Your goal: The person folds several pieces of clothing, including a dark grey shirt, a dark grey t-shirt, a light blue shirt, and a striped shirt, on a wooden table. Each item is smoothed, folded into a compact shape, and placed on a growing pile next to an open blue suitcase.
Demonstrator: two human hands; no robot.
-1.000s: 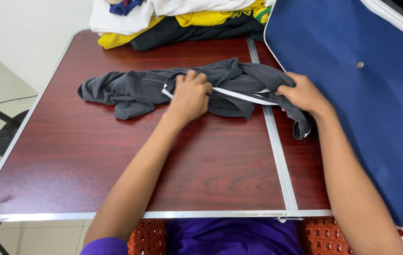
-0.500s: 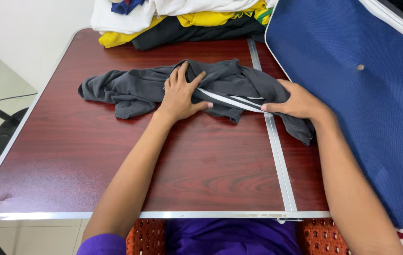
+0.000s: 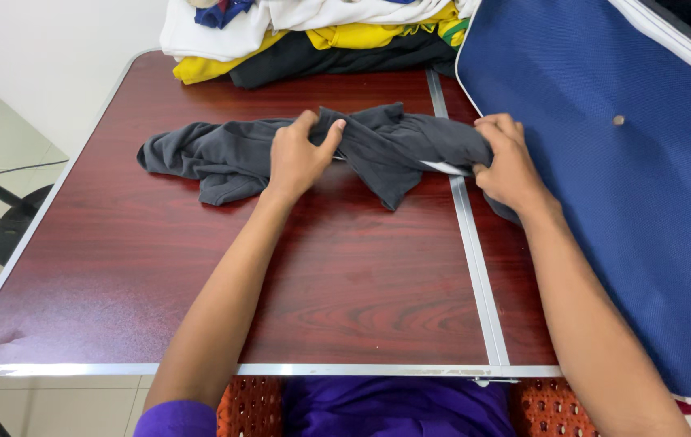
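Both hands, left hand (image 3: 295, 158) and right hand (image 3: 505, 166), grip a crumpled grey garment (image 3: 378, 146) on the tabletop (image 3: 361, 267), fingers closed; an even pull would flatten it best.

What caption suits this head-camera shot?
Both hands, left hand and right hand, clutch a crumpled dark grey garment on a wood-grain table.

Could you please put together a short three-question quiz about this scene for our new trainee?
1. True or false: both hands grip the dark grey garment.
2. Which lies beside the right hand? A) blue padded panel B) a green bucket C) a laptop
3. What is at the far edge of the red-brown table?

Key
1. True: the left hand pinches its middle, and the right hand clutches its end.
2. A.
3. A pile of clothes in white, yellow and dark colours.
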